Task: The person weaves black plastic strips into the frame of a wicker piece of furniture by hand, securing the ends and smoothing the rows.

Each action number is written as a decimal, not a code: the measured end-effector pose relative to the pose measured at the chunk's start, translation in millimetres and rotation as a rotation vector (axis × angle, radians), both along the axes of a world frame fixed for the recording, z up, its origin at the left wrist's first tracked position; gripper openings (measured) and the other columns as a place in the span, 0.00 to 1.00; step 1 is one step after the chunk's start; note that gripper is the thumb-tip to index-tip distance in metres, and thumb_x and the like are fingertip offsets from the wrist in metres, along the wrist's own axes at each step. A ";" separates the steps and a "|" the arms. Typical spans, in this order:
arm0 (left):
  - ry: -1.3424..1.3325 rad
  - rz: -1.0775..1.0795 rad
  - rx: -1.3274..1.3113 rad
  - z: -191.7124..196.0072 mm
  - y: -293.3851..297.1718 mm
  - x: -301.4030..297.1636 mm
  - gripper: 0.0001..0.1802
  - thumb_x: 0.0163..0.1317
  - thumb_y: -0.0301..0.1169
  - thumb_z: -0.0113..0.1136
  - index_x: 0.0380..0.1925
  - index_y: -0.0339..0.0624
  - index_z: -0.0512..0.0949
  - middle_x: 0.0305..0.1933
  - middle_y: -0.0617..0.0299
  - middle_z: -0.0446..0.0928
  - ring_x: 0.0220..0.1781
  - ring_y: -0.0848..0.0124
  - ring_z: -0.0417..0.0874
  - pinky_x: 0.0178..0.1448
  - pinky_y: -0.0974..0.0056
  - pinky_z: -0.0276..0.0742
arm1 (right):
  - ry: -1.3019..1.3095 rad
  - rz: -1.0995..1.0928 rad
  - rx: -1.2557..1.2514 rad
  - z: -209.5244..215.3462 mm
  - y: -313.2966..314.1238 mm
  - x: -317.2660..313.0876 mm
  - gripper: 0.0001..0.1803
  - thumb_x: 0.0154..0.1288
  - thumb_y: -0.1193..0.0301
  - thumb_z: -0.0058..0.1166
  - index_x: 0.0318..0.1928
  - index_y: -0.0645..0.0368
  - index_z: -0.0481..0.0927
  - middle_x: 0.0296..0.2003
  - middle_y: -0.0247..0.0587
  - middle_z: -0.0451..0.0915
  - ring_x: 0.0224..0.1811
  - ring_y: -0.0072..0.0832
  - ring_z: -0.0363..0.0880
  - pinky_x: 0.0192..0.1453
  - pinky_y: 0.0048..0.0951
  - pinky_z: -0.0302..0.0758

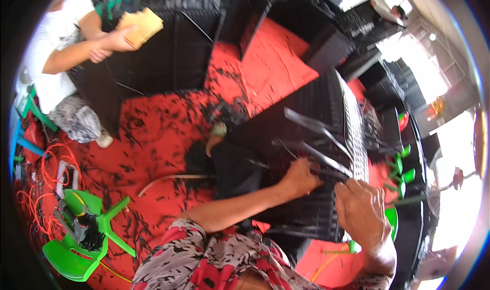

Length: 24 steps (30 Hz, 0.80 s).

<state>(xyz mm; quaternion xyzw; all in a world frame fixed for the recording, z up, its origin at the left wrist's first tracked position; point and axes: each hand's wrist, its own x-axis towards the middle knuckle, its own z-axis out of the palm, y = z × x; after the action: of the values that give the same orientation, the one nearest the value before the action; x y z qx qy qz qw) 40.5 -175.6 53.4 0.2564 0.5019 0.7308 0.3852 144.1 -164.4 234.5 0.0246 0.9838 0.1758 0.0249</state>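
In front of me stands a large black woven box or panel (286,109), with a paler lattice edge (356,131) on its right side. My left hand (300,177) is closed at this edge, its fingers pinched around a black strip. My right hand (360,208) is closed just to the right, knuckles up and slightly blurred. A shiny black strip (326,158) runs down to my right hand and seems to be gripped in it. Another loose strip (309,120) sticks out above the weave. The fingertips of my right hand are hidden.
Black scraps litter the red floor (153,152). At lower left is a green plastic chair (76,262) bearing a power tool (81,223), beside an orange cable (43,162). A person (61,50) at upper left holds a yellow pad (142,27). Black panels (158,55) stand behind.
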 end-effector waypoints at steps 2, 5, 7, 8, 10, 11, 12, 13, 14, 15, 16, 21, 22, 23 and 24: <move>-0.164 -0.131 0.001 2.1 -2.6 -9.2 0.20 0.41 0.20 0.64 0.38 0.25 0.73 0.24 0.57 0.75 0.17 0.71 0.75 0.17 0.66 0.70 | -0.026 -0.013 0.039 3.0 2.5 -3.4 0.07 0.51 0.75 0.57 0.33 0.60 0.77 0.28 0.42 0.75 0.31 0.39 0.79 0.36 0.39 0.74; -0.303 -0.120 0.004 3.6 -8.7 -14.6 0.15 0.40 0.18 0.64 0.31 0.30 0.72 0.21 0.61 0.72 0.14 0.73 0.72 0.15 0.67 0.67 | -0.083 -0.013 0.054 1.2 6.4 -12.2 0.06 0.49 0.75 0.57 0.30 0.61 0.78 0.29 0.44 0.77 0.33 0.39 0.80 0.38 0.39 0.74; -0.385 -0.094 -0.002 5.2 -11.3 -15.2 0.14 0.39 0.17 0.64 0.29 0.34 0.72 0.21 0.63 0.71 0.13 0.74 0.71 0.15 0.68 0.66 | -0.162 0.022 0.008 0.6 10.3 -20.9 0.05 0.47 0.75 0.57 0.28 0.61 0.78 0.28 0.45 0.78 0.34 0.40 0.80 0.38 0.39 0.75; -0.420 -0.082 0.004 1.9 -10.6 -13.8 0.15 0.38 0.17 0.64 0.28 0.35 0.73 0.20 0.63 0.71 0.13 0.74 0.70 0.14 0.69 0.65 | -0.129 0.081 0.003 -2.5 9.8 -25.4 0.05 0.46 0.76 0.57 0.27 0.61 0.79 0.28 0.47 0.79 0.33 0.41 0.81 0.38 0.38 0.75; -0.469 -0.078 0.035 -2.2 -9.1 -12.7 0.13 0.39 0.16 0.63 0.26 0.40 0.73 0.20 0.63 0.71 0.13 0.74 0.69 0.14 0.71 0.61 | -0.157 0.154 -0.012 -10.1 16.0 -32.6 0.03 0.50 0.76 0.54 0.27 0.59 0.79 0.27 0.42 0.78 0.33 0.39 0.80 0.38 0.37 0.74; -0.504 -0.114 0.045 -6.3 -6.8 -13.0 0.13 0.40 0.16 0.62 0.26 0.40 0.73 0.20 0.63 0.71 0.13 0.75 0.69 0.14 0.71 0.61 | -0.177 0.186 -0.018 -14.2 18.4 -34.5 0.02 0.52 0.76 0.53 0.27 0.57 0.79 0.27 0.40 0.78 0.33 0.38 0.79 0.39 0.37 0.74; -0.540 -0.151 0.054 -12.2 -4.1 -14.4 0.12 0.40 0.16 0.62 0.26 0.41 0.73 0.20 0.64 0.71 0.13 0.75 0.68 0.15 0.71 0.61 | -0.145 0.206 -0.082 -17.9 18.6 -34.6 0.03 0.53 0.74 0.53 0.28 0.57 0.80 0.28 0.42 0.80 0.33 0.38 0.80 0.38 0.38 0.75; -0.580 -0.186 0.065 -16.7 -0.8 -15.4 0.12 0.41 0.16 0.62 0.26 0.41 0.73 0.20 0.64 0.71 0.13 0.75 0.68 0.15 0.71 0.61 | -0.157 0.184 -0.105 -21.2 21.5 -35.4 0.04 0.53 0.74 0.52 0.29 0.56 0.80 0.28 0.42 0.80 0.33 0.39 0.80 0.38 0.38 0.75; -0.578 -0.225 0.094 -20.6 1.9 -15.6 0.11 0.43 0.17 0.61 0.26 0.42 0.73 0.21 0.64 0.72 0.14 0.75 0.68 0.16 0.70 0.61 | -0.168 0.157 -0.129 -24.4 24.6 -35.8 0.04 0.53 0.74 0.52 0.29 0.56 0.80 0.29 0.43 0.80 0.32 0.40 0.81 0.37 0.39 0.75; -0.576 -0.268 0.121 -24.1 4.5 -15.5 0.09 0.45 0.17 0.61 0.26 0.42 0.74 0.21 0.65 0.72 0.15 0.76 0.69 0.17 0.70 0.62 | -0.178 0.126 -0.154 -27.4 28.1 -35.5 0.05 0.53 0.73 0.51 0.30 0.56 0.80 0.29 0.43 0.81 0.31 0.41 0.81 0.37 0.40 0.75; -0.576 -0.322 0.143 -26.9 10.4 -12.5 0.08 0.46 0.18 0.60 0.25 0.43 0.74 0.21 0.65 0.73 0.15 0.76 0.69 0.18 0.70 0.62 | -0.168 0.128 -0.188 -30.0 32.9 -32.5 0.05 0.54 0.73 0.51 0.30 0.56 0.80 0.29 0.44 0.81 0.31 0.42 0.81 0.36 0.41 0.75; -0.618 -0.472 0.215 -39.9 -7.0 -34.6 0.14 0.42 0.18 0.60 0.32 0.43 0.81 0.35 0.63 0.82 0.39 0.70 0.83 0.45 0.64 0.78 | -0.038 0.164 -0.269 -30.2 22.1 -29.0 0.09 0.46 0.76 0.51 0.30 0.68 0.78 0.20 0.56 0.78 0.23 0.49 0.79 0.28 0.45 0.73; -0.628 -0.446 0.206 -38.9 -5.9 -34.0 0.13 0.42 0.19 0.60 0.32 0.43 0.80 0.35 0.63 0.82 0.39 0.70 0.83 0.45 0.65 0.79 | -0.107 0.124 -0.261 -29.8 24.1 -28.1 0.08 0.51 0.74 0.50 0.32 0.65 0.77 0.21 0.54 0.78 0.25 0.48 0.79 0.29 0.45 0.74; -0.630 -0.406 0.199 -32.5 -5.7 -33.4 0.12 0.43 0.19 0.61 0.32 0.43 0.80 0.36 0.63 0.82 0.39 0.70 0.83 0.45 0.65 0.79 | -0.171 0.099 -0.256 -30.0 28.4 -26.7 0.08 0.56 0.72 0.49 0.33 0.62 0.76 0.22 0.52 0.79 0.26 0.47 0.80 0.31 0.45 0.74; -0.610 -0.393 0.198 -27.0 -1.5 -29.1 0.11 0.45 0.20 0.61 0.31 0.42 0.80 0.36 0.64 0.82 0.39 0.70 0.83 0.45 0.65 0.79 | -0.045 0.156 -0.303 -39.4 36.9 -20.2 0.07 0.56 0.72 0.50 0.31 0.64 0.75 0.19 0.52 0.77 0.23 0.49 0.78 0.29 0.45 0.73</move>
<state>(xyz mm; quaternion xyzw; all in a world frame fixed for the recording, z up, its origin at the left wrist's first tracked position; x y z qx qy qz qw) 11.3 -177.2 26.4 0.1545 0.2321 0.7306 0.6233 123.9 -127.5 195.1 -0.0598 0.9972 0.0272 0.0367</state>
